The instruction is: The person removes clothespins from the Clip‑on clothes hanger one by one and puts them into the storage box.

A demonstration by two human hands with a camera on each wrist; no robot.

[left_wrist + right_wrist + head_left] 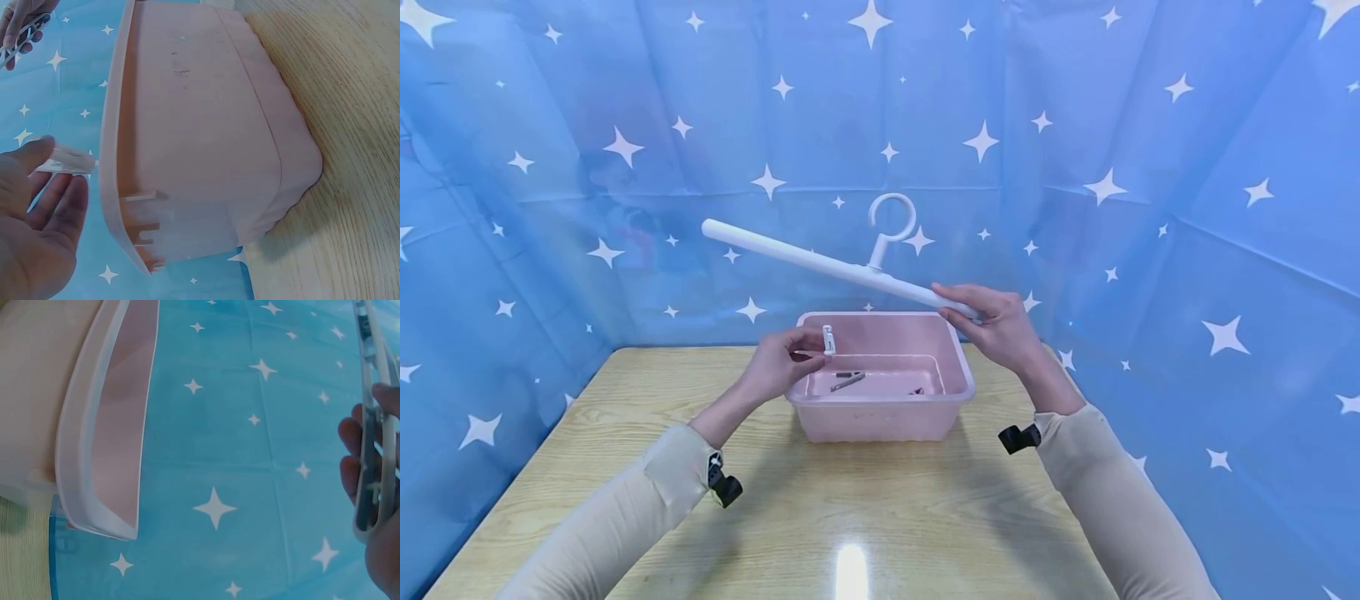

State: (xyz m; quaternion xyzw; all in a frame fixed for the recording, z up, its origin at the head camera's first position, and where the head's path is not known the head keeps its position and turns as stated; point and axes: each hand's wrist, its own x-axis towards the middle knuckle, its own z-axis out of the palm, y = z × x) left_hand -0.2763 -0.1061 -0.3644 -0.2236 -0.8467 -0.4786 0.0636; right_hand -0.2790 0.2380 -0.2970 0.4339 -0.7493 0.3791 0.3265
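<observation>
My right hand [1003, 333] grips one end of a white plastic clothes hanger [820, 262], thumb below and fingers above. The hanger is raised over the pink basin [880, 421], its bar sloping up to the left and its round hook on top. In the right wrist view the hanger [369, 481] shows a hollow, ribbed underside between the fingers. Near the basin's left rim, my left hand [775, 362] pinches a small white plastic clip [828, 341] between thumb and fingers. That clip [70, 160] appears beside the basin's rim in the left wrist view.
Inside the basin lie a slim grey clip-like piece [848, 382] and a small dark item [916, 391]. The basin stands on a wood-grain table [775, 508], toward its far edge. A blue curtain with white stars [820, 108] hangs behind and on both sides.
</observation>
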